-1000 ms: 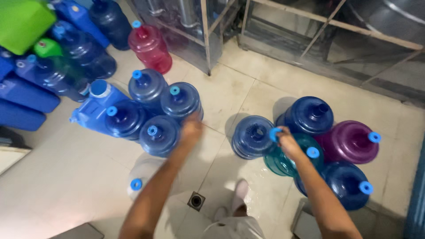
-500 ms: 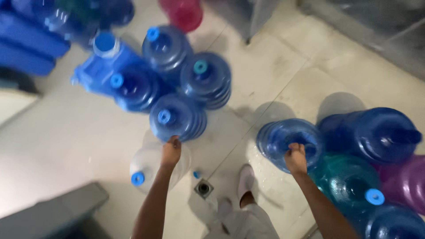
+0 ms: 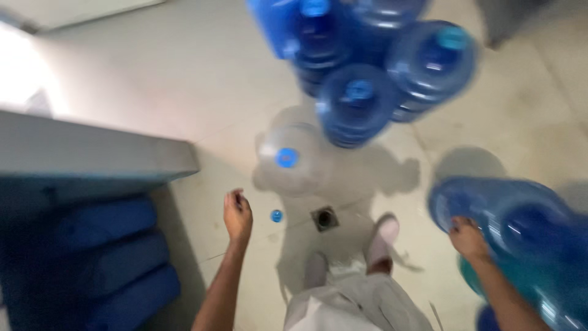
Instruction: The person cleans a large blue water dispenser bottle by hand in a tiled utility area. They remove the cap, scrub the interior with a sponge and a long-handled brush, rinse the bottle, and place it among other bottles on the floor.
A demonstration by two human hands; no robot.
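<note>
- Blue water jug (image 3: 508, 214), tipped on the floor at 3 o'clock, right hand (image 3: 468, 238) gripping its edge.
- Left hand (image 3: 237, 214), loosely curled, empty, beside small blue cap (image 3: 277, 216).
- Clear jug (image 3: 293, 158) at 12 o'clock.

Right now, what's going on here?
A person stands on a tiled floor among big water jugs. Their right hand grips the rim of a tilted blue jug. Their left hand hangs free, holding nothing, near a small blue cap and a floor drain. A clear jug with a blue cap stands ahead, with a cluster of blue jugs beyond. The frame is blurred.
</note>
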